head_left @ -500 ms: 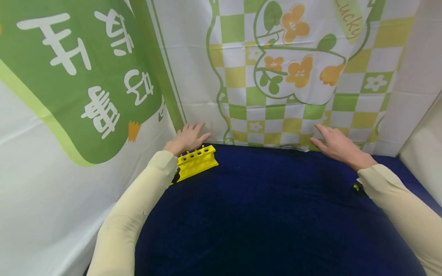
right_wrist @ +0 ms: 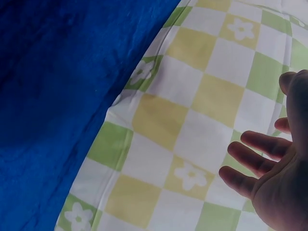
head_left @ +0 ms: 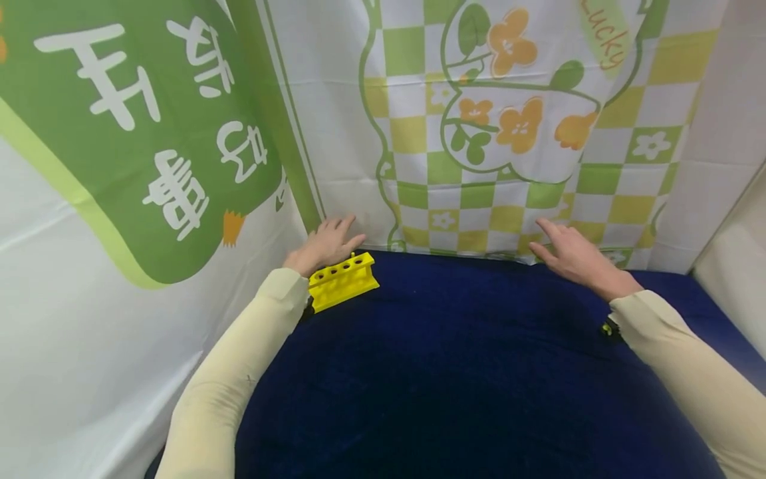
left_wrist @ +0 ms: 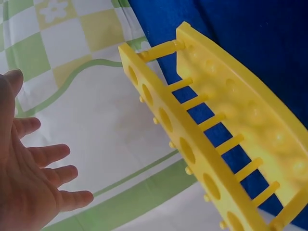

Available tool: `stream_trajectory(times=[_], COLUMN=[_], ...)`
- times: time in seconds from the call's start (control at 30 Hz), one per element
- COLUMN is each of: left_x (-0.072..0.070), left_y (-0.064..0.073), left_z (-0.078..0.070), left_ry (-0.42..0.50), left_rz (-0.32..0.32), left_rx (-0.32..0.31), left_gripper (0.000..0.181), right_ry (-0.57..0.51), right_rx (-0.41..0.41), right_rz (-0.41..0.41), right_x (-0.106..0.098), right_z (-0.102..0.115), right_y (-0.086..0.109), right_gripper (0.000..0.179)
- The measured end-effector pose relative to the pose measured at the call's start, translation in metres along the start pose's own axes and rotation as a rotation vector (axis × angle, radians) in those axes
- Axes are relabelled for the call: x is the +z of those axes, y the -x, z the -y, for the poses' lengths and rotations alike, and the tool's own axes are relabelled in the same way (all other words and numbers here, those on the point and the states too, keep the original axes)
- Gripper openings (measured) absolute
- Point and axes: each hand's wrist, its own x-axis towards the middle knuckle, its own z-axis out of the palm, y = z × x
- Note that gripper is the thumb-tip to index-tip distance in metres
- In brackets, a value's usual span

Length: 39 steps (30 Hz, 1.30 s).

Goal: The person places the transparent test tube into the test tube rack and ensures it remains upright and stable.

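Observation:
A yellow test tube rack (head_left: 344, 286) with a row of round holes and short pegs stands at the back left of the blue cloth. My left hand (head_left: 328, 245) is spread above and behind it, and the left forearm hides the rack's near end. In the left wrist view the rack (left_wrist: 211, 125) is apart from the fingers (left_wrist: 57, 154), which hold nothing. Over the back right of the cloth, my right hand (head_left: 577, 256) hovers with loosely extended fingers. The right wrist view shows the right hand (right_wrist: 281, 159) holding nothing, with the checkered curtain behind it.
Dark blue cloth (head_left: 455, 372) covers the table. A white curtain with a green and yellow checkered print (head_left: 473, 199) hangs along the back edge. Another curtain with a green print (head_left: 179, 133) closes off the left side, and a pale one (head_left: 736, 226) the right.
My right hand has moved slightly left. The left hand has barely shifted, and the rack stays where it was.

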Motion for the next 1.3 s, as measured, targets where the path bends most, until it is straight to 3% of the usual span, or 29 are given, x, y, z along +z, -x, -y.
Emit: stream_trajectory(times=[0.27,0.47,0.7,1.3], left_x=[0.004,0.005,0.009,0.021], left_y=[0.003,0.003,0.006,0.017], left_z=[0.0,-0.001,0.004,0.018], left_ry=[0.048,0.061,0.152,0.269], left_rz=[-0.028,-0.073,-0.118,-0.111], left_rx=[0.004,0.03,0.028,-0.02], left_gripper=[0.07,0.07,0.068,0.071], right_ry=[-0.029,-0.034,-0.093,-0.189], right_rx=[0.004,-0.034,-0.054,-0.06], right_rz=[0.019,-0.025,-0.036,-0.046], right_x=[0.006,0.015,0.026,0.05], right_z=[0.009,0.016,0.024,0.038], right_y=[-0.001,-0.003,-0.007,-0.016], right_gripper=[0.069,0.068,0.059,0.06])
